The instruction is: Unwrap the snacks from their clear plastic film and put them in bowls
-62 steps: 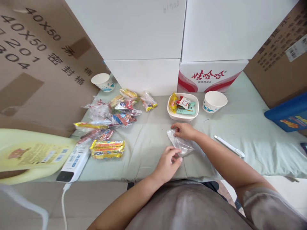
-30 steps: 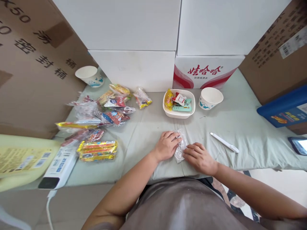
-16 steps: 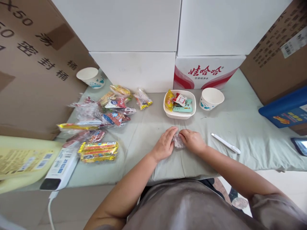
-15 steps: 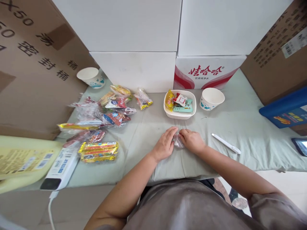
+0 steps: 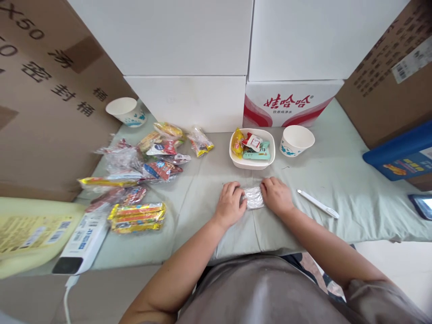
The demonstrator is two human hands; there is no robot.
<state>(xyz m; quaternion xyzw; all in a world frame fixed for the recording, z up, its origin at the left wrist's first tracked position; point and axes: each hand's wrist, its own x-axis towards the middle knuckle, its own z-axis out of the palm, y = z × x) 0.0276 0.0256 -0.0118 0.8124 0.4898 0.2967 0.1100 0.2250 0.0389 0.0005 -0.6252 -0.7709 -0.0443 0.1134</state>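
A crinkled clear plastic wrapper (image 5: 254, 198) lies on the cloth in front of me. My left hand (image 5: 230, 204) grips its left edge with curled fingers, and my right hand (image 5: 276, 195) has the right edge under its bent fingers. Just beyond them stands a white tub (image 5: 252, 165) holding a yellow packet (image 5: 237, 143), a red-and-white packet (image 5: 253, 141) and a mint-green packet (image 5: 257, 154). To the right of my right hand lies a white utility knife (image 5: 317, 204).
A paper cup (image 5: 297, 146) stands right of the tub, another cup (image 5: 126, 112) at the back left. Several snack packets (image 5: 162, 168) are heaped at left, near a bundle of yellow sticks (image 5: 137, 218). White cartons (image 5: 185, 101) wall the back; a blue box (image 5: 401, 150) is at right.
My hands have moved apart, and the plastic between them now spreads out flatter and wider. The camera view has shifted slightly.
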